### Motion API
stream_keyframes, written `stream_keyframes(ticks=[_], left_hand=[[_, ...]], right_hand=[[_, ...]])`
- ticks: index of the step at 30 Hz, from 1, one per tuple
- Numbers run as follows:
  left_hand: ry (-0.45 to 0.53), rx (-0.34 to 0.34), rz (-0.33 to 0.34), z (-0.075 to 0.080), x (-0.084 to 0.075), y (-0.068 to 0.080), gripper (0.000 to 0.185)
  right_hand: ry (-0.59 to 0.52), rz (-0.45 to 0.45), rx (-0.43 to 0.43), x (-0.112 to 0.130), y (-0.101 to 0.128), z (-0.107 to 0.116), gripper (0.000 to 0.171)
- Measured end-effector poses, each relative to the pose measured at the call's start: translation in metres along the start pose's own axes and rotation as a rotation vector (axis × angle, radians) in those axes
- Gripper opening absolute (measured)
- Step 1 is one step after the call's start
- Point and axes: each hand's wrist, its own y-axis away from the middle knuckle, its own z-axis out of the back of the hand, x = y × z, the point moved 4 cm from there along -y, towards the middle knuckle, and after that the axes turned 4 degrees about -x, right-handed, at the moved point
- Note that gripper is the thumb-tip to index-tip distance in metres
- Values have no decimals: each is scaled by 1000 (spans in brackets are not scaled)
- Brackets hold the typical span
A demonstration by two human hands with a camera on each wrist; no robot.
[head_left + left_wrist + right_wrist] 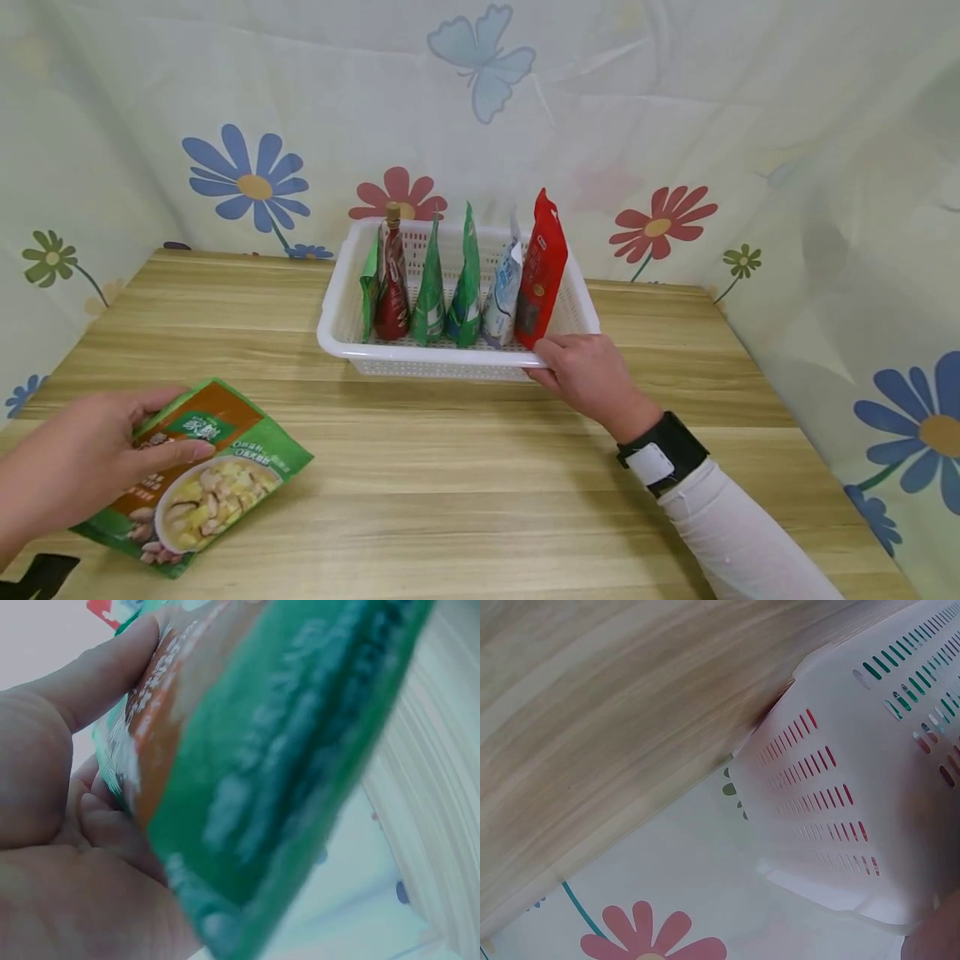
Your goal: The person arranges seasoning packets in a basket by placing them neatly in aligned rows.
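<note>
Wooden table [465, 467], flowered cloth [675, 108] hung behind and at both sides. White basket [345, 321] at far centre holds a bottle [392, 287] and five upright packets. Right hand [588, 372] grips its near right rim. Left hand [82, 454] pinches a green soup packet [213, 475] at near left, not yet in the basket.

Bright, even light; blurry wrist views
</note>
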Motion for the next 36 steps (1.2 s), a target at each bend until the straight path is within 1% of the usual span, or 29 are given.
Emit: stream_keyframes(ticks=[4,6,7,10,14,17,20,25,29,32,36], left_hand=[[28,4,-27,0,-11,-1,53],[58,6,-52,-3,-15,0,40],[75,9,-63,-5,-17,0,37],[124,31,-92,-9,-25,-3,33],[201,68,-142,-14,-41,-7,30],[245,67,-181,-17,-55,-12,30],[288,48,-204,-20,-69,-16,33],[392,23,-188,-24,-89,-23,34],[486,-6,-176,-26,-103,-29,38],[541,-47,-177,-24,-113,-34,41],[622,-108,-202,-17,-126,-42,41]], right_hand=[[-1,-8,5,0,0,0,28],[-1,-10,7,1,0,1,28],[0,-10,7,1,0,1,28],[-2,-9,5,1,-1,0,29],[-8,-10,1,1,-1,1,28],[-11,-12,3,1,-1,1,28],[-10,-11,6,1,-1,1,29],[-15,-12,12,2,0,0,28],[-18,-12,12,2,0,0,27],[-18,-8,9,1,0,0,27],[-12,-5,15,0,-1,0,28]])
